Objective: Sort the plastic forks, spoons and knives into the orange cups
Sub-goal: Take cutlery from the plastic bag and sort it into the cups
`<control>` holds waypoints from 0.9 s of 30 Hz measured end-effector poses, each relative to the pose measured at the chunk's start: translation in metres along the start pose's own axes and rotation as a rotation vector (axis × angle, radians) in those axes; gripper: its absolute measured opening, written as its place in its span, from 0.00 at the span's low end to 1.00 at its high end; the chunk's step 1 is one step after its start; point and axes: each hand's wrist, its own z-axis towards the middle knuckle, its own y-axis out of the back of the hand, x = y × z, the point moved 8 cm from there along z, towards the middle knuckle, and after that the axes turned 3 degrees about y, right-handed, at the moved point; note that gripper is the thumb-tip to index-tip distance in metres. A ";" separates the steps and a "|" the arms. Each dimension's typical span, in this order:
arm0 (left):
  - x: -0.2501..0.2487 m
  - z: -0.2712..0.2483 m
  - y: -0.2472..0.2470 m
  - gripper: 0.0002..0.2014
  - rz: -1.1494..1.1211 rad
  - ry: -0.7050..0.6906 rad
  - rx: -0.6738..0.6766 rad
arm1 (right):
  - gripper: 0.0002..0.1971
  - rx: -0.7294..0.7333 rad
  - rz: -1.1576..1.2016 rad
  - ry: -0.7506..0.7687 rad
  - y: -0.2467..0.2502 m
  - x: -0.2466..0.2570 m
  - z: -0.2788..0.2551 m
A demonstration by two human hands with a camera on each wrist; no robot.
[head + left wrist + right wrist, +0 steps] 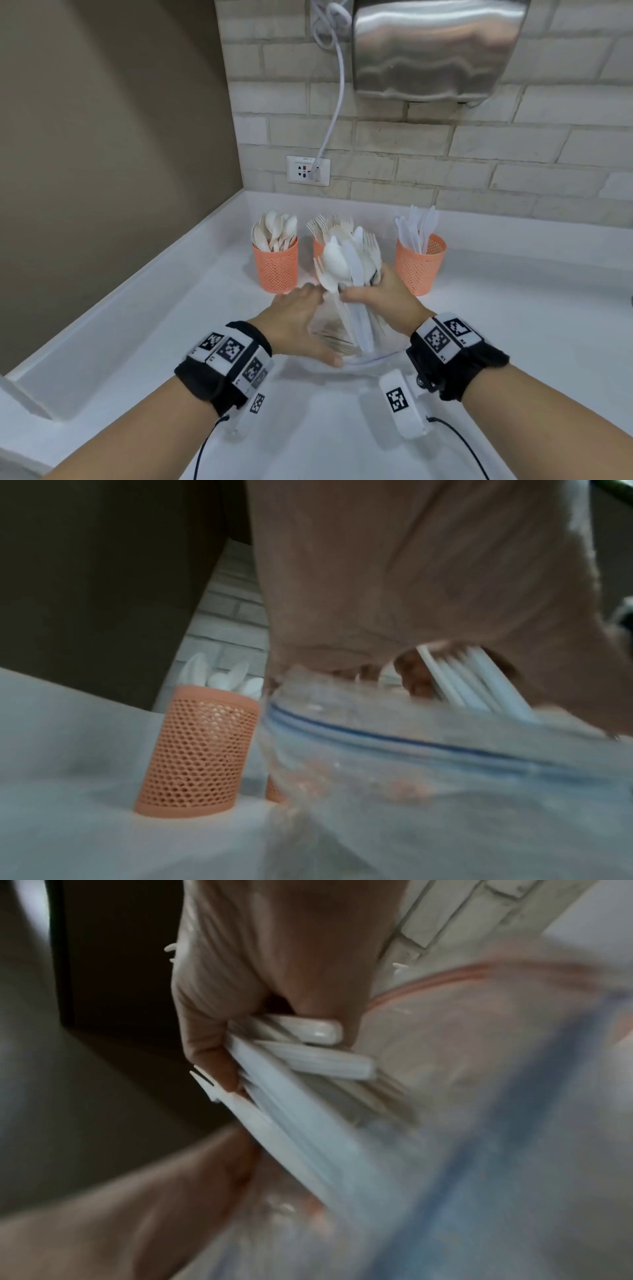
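Closest, the clear plastic zip bag [370, 349] sits on the white desk [308, 428]. The left hand [301, 325] rests on the bag with straight fingers and keeps it steady. The right hand [380, 301] is wrapped tight around a mixed bunch of white plastic forks, spoons and knives [349, 267], standing half out of the bag.

Farther back stand 3 orange mesh cups. The left cup [275, 263] has spoons, the middle cup [318, 248] has forks, and the right cup [420, 263] has knives. So a lot looks sorted already, I think. The bunch in the hand is still left to sort.

The bunch hides most of the middle cup. Both wrist views are blurry, so I cannot count what is left in the bag.
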 end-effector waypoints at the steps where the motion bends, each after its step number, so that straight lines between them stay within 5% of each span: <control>1: 0.001 0.002 -0.013 0.56 0.108 0.020 0.077 | 0.15 -0.050 0.033 -0.003 0.005 0.003 0.001; 4: -0.001 0.003 -0.047 0.50 0.326 0.011 0.241 | 0.16 -0.183 0.157 -0.038 0.022 0.002 0.001; 7: 0.009 0.010 -0.053 0.34 0.481 0.062 0.235 | 0.19 -0.225 0.293 -0.064 0.031 0.000 -0.001; 10: 0.021 0.015 -0.047 0.37 0.525 0.120 0.278 | 0.19 -0.244 0.390 -0.090 0.037 -0.001 -0.004; 12: 0.014 0.014 -0.034 0.49 0.321 0.112 0.325 | 0.15 -0.247 0.427 -0.112 0.040 0.000 -0.007; 16: -0.030 0.026 0.007 0.63 -0.587 -0.023 0.190 | 0.12 -0.209 0.493 -0.133 0.032 0.005 -0.008; 19: -0.045 0.038 0.009 0.58 -1.118 -0.019 0.139 | 0.08 -0.172 0.534 -0.143 0.016 0.013 -0.003; 22: -0.055 0.044 0.006 0.47 -1.355 -0.001 0.129 | 0.06 -0.172 0.495 -0.165 0.010 0.020 0.002; 27: -0.050 0.042 0.005 0.40 -1.437 -0.010 0.151 | 0.32 -0.059 0.092 -0.330 0.006 0.011 0.007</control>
